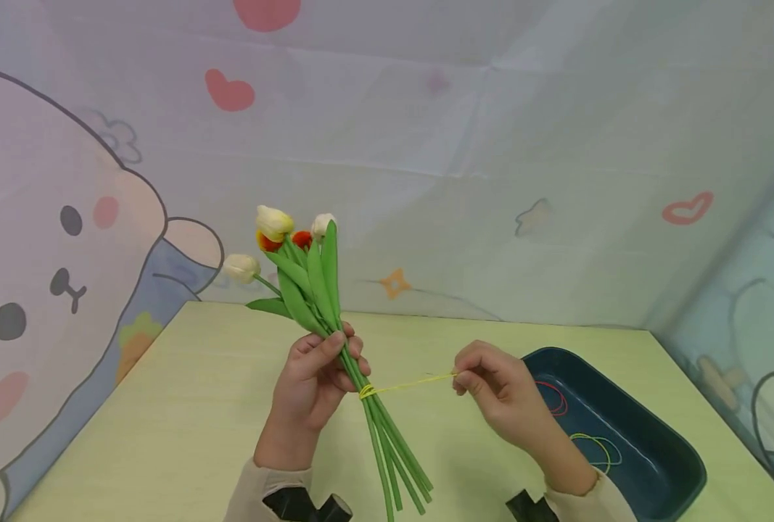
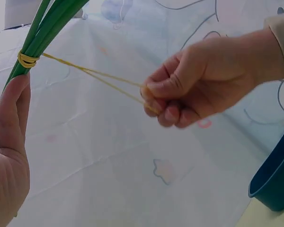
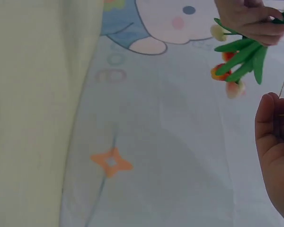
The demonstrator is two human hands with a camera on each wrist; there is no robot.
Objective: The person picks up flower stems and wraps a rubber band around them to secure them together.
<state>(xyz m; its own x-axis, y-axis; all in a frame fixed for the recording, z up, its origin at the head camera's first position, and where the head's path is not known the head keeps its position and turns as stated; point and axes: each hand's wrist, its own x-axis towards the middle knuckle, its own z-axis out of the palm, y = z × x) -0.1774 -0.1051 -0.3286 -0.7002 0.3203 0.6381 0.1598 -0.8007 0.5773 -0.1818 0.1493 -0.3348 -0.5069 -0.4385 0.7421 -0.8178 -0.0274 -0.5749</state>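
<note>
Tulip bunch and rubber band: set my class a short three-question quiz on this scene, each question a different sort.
1. True or false: the left hand grips the tulip bunch by its stems.
2. What does the right hand pinch? A) a leaf B) the yellow rubber band C) the tray
3. Fill in: spare bands lie in the dark ____.

Key: 1 true; 2 B, stretched taut from the stems; 3 tray.

You see smooth, matt plastic-looking tulip stems (image 1: 387, 442), a thin stretchy yellow rubber band (image 1: 406, 384), and a glossy dark plastic tray (image 1: 680, 464) at lower right. The pale counter (image 1: 165, 435) looks matt; the printed backdrop (image 1: 491, 145) is creased cloth.
</note>
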